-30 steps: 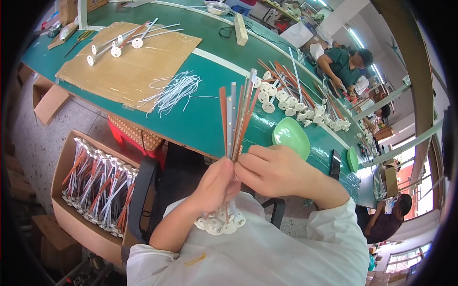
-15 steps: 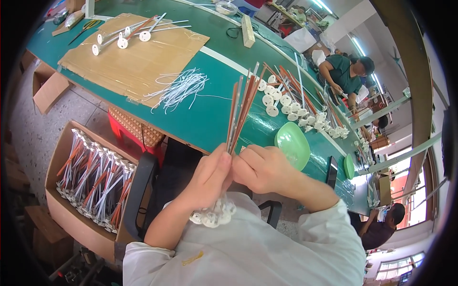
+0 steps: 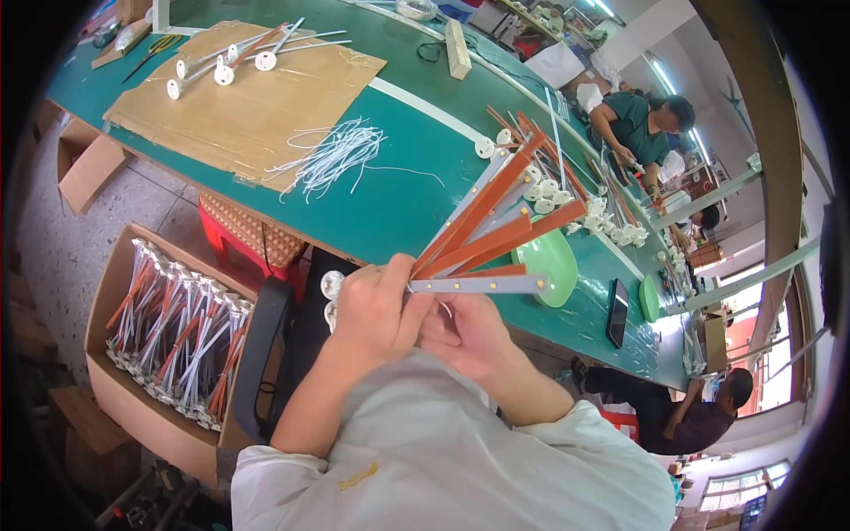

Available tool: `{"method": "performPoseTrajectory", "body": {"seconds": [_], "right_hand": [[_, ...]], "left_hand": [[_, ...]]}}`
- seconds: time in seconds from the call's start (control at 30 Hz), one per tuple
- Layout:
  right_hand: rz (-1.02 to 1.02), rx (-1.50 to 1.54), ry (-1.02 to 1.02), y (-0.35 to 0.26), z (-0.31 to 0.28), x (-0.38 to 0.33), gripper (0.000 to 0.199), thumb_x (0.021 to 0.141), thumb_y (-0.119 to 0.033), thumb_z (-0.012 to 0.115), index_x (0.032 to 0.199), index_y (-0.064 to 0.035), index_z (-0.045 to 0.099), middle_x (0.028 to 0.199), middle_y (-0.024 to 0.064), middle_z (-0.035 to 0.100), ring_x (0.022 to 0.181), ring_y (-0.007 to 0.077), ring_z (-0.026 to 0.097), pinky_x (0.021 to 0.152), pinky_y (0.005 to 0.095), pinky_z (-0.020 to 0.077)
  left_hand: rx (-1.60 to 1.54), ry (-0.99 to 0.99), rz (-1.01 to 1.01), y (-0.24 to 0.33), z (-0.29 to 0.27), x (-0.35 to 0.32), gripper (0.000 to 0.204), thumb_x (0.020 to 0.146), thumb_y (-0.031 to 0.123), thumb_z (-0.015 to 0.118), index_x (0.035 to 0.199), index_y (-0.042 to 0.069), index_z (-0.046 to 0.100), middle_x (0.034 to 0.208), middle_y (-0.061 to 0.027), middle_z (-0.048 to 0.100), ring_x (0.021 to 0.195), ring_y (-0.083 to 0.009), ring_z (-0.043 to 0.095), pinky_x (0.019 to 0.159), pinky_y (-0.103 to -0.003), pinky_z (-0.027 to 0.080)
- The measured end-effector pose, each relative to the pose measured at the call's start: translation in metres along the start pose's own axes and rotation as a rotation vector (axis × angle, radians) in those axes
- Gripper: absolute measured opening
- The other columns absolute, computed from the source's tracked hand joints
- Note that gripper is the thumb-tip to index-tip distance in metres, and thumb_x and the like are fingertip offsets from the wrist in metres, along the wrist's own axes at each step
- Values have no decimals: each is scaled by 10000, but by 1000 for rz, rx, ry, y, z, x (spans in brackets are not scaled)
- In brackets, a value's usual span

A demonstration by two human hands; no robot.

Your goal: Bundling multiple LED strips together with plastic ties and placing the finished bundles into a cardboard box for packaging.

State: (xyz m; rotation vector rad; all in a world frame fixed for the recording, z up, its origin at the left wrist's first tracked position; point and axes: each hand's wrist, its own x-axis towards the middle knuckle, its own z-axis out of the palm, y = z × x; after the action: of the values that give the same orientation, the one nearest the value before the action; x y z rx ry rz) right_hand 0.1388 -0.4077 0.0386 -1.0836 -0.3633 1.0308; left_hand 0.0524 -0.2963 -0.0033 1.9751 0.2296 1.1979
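My left hand [image 3: 376, 301] is closed round a bundle of LED strips [image 3: 478, 230], flat bars with orange-brown and grey-white sides and small yellowish chips. The strips fan out to the upper right, toward the table. From the other side of that hand poke the bundle's round white end discs [image 3: 332, 285]. Just below the strips, my right hand [image 3: 469, 332] has its fingers curled in close to the left hand. A bit of white shows by its fingertips, but what they grip is hidden.
White wire ties [image 3: 332, 159] lie beside a cardboard sheet [image 3: 292, 71] bearing several strips. More disc-ended strips [image 3: 611, 217], a green bowl [image 3: 558, 265] and a phone [image 3: 617, 314] sit to the right. A carton [image 3: 159, 442] of bundles stands lower left. Co-workers [image 3: 651, 128] sit beyond.
The bundle has tipped from upright to slanting right, and its strips have spread apart. My right hand has dropped from the bundle's side to below it. The discs now show left of my left hand.
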Motion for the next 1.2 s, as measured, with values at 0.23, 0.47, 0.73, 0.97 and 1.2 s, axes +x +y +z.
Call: {"method": "performPoseTrajectory", "body": {"seconds": [0.23,0.47,0.73,0.97,1.2], "right_hand": [[-1309,-1477,-426,-52,-15,24,134,803,20,567,915,50,634,888,144,652,650,258,640,545,307,522],[-1232,-1773,-584,-65,-2,9,258,627,-26,694,871,34,635,900,146,651,667,252,641,493,328,508],[-371,-853,-253,-28,-6,12,89,883,-46,556,856,26,600,642,70,539,511,152,526,418,263,416],[56,-195,-10,-5,-14,9,126,934,-95,540,937,23,583,860,112,617,529,125,515,454,253,415],[-1323,-1463,-38,-23,-18,29,387,673,4,772,1037,-4,641,1106,162,603,725,228,611,563,293,497]], "left_hand": [[-567,-174,-347,3,-1,1,296,1005,250,430,906,-24,482,580,-127,493,504,-279,532,500,-346,397],[-845,-167,-486,1,4,-5,316,1006,304,469,913,4,506,604,-25,497,503,-84,454,464,-251,339],[-846,-111,-443,-13,9,-7,255,968,266,549,932,13,552,604,8,504,514,-39,432,454,-224,313],[-598,-54,-391,-8,4,-4,198,951,207,574,908,15,583,590,7,515,529,-37,450,475,-222,326],[-875,31,-586,-6,5,-2,222,983,242,553,905,35,559,574,30,480,517,-31,457,466,-202,331]]}}
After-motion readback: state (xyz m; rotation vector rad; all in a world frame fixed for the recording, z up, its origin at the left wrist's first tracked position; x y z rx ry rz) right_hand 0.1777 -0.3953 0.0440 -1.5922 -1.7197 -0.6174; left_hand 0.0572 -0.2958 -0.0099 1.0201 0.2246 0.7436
